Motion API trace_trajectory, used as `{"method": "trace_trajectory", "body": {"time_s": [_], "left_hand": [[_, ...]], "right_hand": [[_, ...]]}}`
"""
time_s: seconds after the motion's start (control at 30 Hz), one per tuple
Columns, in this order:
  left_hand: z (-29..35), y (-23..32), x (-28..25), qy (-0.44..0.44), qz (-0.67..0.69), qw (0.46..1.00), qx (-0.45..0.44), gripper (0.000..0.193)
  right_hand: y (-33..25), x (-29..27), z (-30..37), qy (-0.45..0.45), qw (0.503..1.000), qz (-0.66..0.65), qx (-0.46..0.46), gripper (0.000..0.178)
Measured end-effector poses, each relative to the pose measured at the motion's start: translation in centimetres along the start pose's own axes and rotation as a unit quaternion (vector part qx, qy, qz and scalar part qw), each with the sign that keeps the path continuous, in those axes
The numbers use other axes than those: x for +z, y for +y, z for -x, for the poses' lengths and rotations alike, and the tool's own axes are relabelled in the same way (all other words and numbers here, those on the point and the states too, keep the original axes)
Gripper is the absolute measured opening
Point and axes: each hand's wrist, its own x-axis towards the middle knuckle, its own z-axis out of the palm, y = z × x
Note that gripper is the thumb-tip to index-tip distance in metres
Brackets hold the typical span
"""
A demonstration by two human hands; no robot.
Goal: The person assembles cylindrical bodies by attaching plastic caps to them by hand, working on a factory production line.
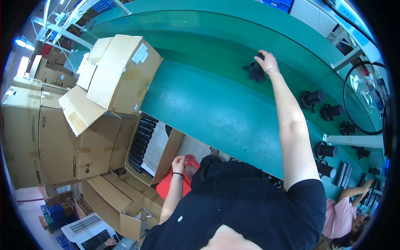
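Note:
At the far side of the green workbench (208,110), my right hand (266,61) reaches out with its fingers closed round the top of a black cylindrical unit (256,74). That unit has a wider collar and a small part sticking out on its left; my fingers partly cover it. My left hand (179,163) hangs low beside the bench, loosely curled, with nothing visible in it. Just past its fingers is a red plastic stool (166,186). Farther right along the bench stand similar black units, among them one nearby (311,99) and another (331,111).
A big open carton (129,79) stands on the bench's left end. Below it, an open box (166,156) holds a row of black cylinders (141,141). Stacked cartons (58,141) fill the left. A co-worker in pink (341,216) works at lower right. A black cable (346,100) loops at right.

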Motion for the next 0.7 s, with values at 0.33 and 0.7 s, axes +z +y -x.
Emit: {"method": "trace_trajectory", "body": {"time_s": [0.33, 0.7], "left_hand": [[1.1, -4.9, -0.8, -0.027, -0.052, 0.992, -0.108, 0.009], [0.2, -0.2, 3.1, -0.084, -0.131, 0.988, -0.02, 0.012]], "right_hand": [[-0.9, -5.0, 3.7, 0.065, 0.956, -0.264, 0.112, 0.032], [-2.3, -9.1, 5.9, 0.125, 0.989, -0.07, -0.041, 0.039]]}}
